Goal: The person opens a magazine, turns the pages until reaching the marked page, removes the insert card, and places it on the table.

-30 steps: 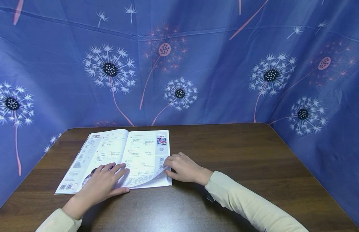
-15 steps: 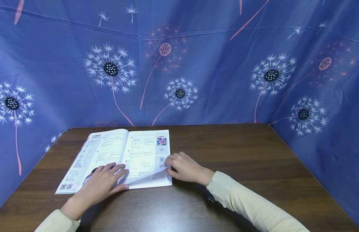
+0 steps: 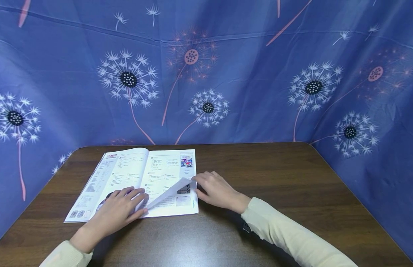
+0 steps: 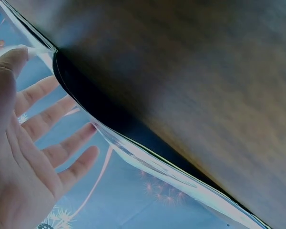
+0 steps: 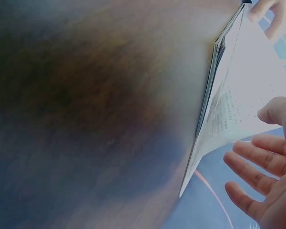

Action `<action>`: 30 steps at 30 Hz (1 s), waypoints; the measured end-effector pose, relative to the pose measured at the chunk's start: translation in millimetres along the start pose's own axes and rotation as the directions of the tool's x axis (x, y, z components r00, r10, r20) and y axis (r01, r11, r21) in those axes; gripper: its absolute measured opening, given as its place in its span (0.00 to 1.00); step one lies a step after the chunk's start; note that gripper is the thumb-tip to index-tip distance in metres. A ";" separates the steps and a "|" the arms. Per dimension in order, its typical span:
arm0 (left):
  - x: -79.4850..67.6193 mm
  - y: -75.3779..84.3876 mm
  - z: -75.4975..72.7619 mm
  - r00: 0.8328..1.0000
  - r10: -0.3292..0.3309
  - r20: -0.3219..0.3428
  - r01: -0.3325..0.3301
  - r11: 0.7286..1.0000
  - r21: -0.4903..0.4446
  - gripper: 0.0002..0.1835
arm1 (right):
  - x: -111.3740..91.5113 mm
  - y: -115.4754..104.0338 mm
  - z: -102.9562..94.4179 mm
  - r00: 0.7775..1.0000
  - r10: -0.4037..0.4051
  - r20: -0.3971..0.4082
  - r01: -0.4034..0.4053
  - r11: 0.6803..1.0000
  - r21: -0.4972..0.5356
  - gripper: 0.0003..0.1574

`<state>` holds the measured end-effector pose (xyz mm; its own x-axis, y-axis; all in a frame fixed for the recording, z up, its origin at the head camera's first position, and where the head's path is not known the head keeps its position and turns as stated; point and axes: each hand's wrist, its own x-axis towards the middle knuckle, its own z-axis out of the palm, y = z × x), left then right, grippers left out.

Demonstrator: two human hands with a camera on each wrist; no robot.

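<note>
A book (image 3: 126, 167) lies open on the left part of the table, its white pages printed with text. My left hand (image 3: 118, 207) rests over the lower middle of the spread, fingers extended; in the left wrist view, the left hand's fingers (image 4: 69, 148) are spread at the book's edge. At the right margin, my right hand (image 3: 216, 189) holds the raised lower corner of a page (image 3: 169, 192) near the fingertips. That page folds up diagonally and bares the printed sheet (image 3: 184, 202) beneath. In the right wrist view, the right thumb (image 5: 276, 110) overlaps the lifted paper.
The dark brown wooden table (image 3: 276, 174) extends to the right of the book and in front of it. Behind it hangs a blue cloth (image 3: 246, 66) with a dandelion print. A dark object (image 3: 246, 227) shows under the right sleeve.
The page's lower right corner has lifted and folded further up and inward, uncovering more of the sheet below. My right hand has moved slightly up and right; the left has stayed nearly still.
</note>
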<state>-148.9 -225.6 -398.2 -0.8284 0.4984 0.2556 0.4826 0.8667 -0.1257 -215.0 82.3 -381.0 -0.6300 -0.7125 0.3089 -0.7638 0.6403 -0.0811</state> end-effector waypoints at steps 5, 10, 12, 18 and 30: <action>1.0 -0.4 0.3 0.999 0.011 -0.034 -0.011 1.000 -0.001 0.21 | -1.3 1.2 0.6 0.999 -0.006 -0.041 0.006 1.000 0.004 0.21; 1.0 -0.6 -0.7 0.997 0.006 -0.077 -0.007 1.000 -0.005 0.22 | -1.8 0.9 1.1 0.999 -0.015 -0.035 0.015 1.000 0.000 0.21; 0.8 -1.0 -0.9 0.996 -0.001 -0.089 0.000 1.000 -0.005 0.22 | -2.4 0.4 1.5 1.000 -0.016 -0.009 0.015 1.000 -0.008 0.21; 0.2 -3.7 0.3 0.992 -0.001 -0.123 0.000 1.000 -0.003 0.24 | -4.4 -2.9 3.7 0.995 -0.043 0.094 0.044 0.999 -0.007 0.21; 0.1 -7.1 0.8 0.984 0.026 -0.179 -0.025 1.000 0.010 0.27 | -5.8 -11.4 8.9 0.975 -0.103 0.196 0.116 0.992 -0.055 0.25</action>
<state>-152.6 -231.8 -398.0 -0.7513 0.5095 0.4194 0.5004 0.8542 -0.1413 -203.9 76.5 -390.3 -0.5630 -0.8171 0.1241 -0.8229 0.5681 0.0079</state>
